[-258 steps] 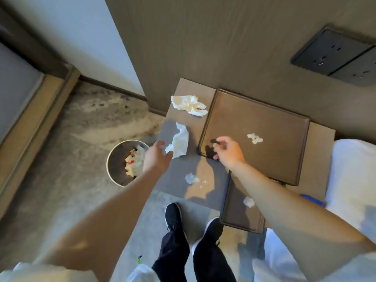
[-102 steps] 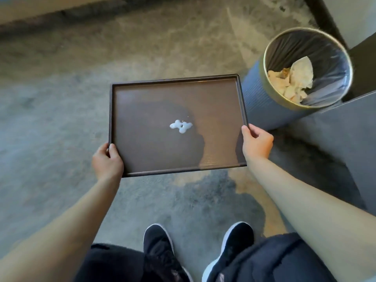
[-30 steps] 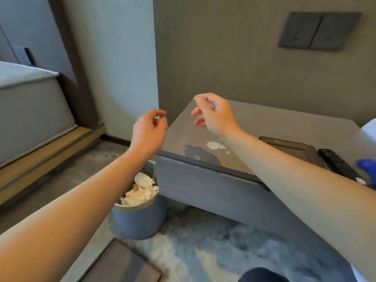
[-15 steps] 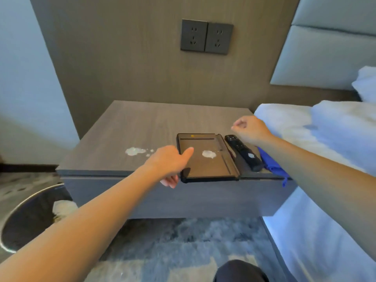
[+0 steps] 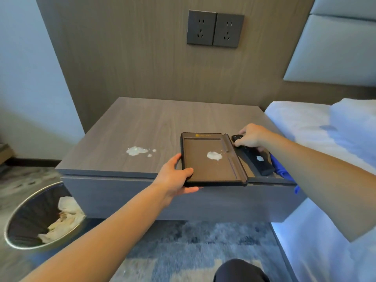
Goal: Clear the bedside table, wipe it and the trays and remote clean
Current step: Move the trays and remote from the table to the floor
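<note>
- Left hand [image 5: 175, 176]: gripping the near left corner of the small tray [image 5: 211, 159], thumb lying on the rim, fingers [image 5: 190, 189] curling underneath.
- Right hand [image 5: 251, 136]: closing loosely over the far end of the remote [image 5: 252, 156]; fingers bending down onto it, though a firm grip cannot be told.
- Small tray: dark, sitting flat at the front edge of the desk [image 5: 154, 127], stretching away from the left thumb toward the wall; a white smear [image 5: 214, 155] lying in its middle, between the two hands.
- Remote: black, lying just beside the tray's right rim, running from under the right fingers toward the desk's front edge; a small white spot showing on its near half.
- Desk: grey wood, carrying a white splatter [image 5: 138, 151] to the left of the left hand.
- Blue cloth [image 5: 281, 169]: peeking out beside the remote, under the right forearm.
- Bin [image 5: 40, 216]: standing on the floor below and left of the left arm, holding crumpled tissues [image 5: 65, 217].
- Bed [image 5: 317, 127]: white, lying to the right of the right hand.
</note>
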